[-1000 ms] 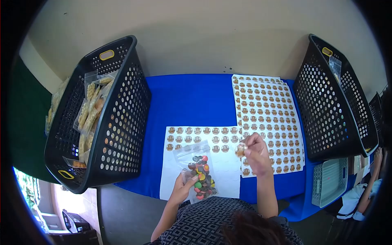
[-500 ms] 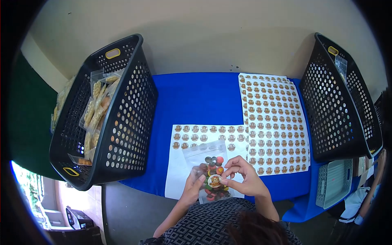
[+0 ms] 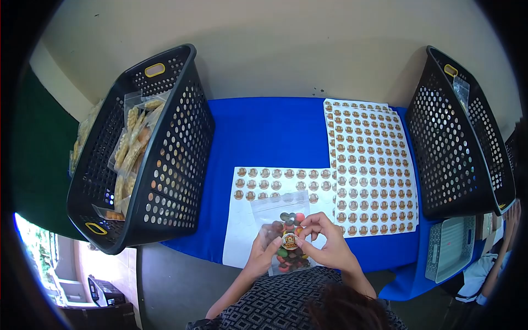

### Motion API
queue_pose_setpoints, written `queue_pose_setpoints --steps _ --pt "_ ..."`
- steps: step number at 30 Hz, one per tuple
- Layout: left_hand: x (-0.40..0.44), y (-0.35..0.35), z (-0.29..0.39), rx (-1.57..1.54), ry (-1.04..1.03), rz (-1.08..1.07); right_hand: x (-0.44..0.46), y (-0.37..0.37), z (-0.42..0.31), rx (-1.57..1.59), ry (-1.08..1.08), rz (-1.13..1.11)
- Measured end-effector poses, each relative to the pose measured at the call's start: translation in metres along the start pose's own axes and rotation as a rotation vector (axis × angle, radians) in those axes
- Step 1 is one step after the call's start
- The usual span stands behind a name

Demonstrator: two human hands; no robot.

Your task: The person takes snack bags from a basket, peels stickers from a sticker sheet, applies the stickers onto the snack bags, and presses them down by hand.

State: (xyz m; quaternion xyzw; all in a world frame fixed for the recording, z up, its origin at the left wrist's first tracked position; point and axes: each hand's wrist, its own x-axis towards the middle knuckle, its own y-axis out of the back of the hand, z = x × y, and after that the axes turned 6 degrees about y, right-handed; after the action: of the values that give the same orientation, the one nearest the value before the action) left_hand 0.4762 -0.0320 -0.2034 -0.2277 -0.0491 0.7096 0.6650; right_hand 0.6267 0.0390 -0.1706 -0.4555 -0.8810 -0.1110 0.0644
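Head view — clear bag of coloured pieces over a white sheet.
Black basket, then the left hand clamped on the bag's edge, a round sticker against its front, the right hand touching that sticker — fingers pinching or not, I can't tell.

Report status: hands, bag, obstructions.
Left hand gripping clear plastic zip bag of colourful round pieces. Right hand touching round brown-and-white sticker against bag. Nothing visibly obstructing.

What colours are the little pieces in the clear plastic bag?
The rounded pieces include red, green and dark ones, best seen in the head view.
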Motion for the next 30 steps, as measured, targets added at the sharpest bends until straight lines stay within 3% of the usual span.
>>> queue_pose_setpoints --steps 21,30 --pt "-0.0007 -0.0055 0.0017 0.114 0.038 0.074 0.0003 0.0012 -0.0010 -0.079 -0.073 0.003" --pt "0.0000 -0.0037 -0.0054 0.251 -0.042 0.095 -0.0015 0.0000 0.0044 -0.179 -0.068 0.011"
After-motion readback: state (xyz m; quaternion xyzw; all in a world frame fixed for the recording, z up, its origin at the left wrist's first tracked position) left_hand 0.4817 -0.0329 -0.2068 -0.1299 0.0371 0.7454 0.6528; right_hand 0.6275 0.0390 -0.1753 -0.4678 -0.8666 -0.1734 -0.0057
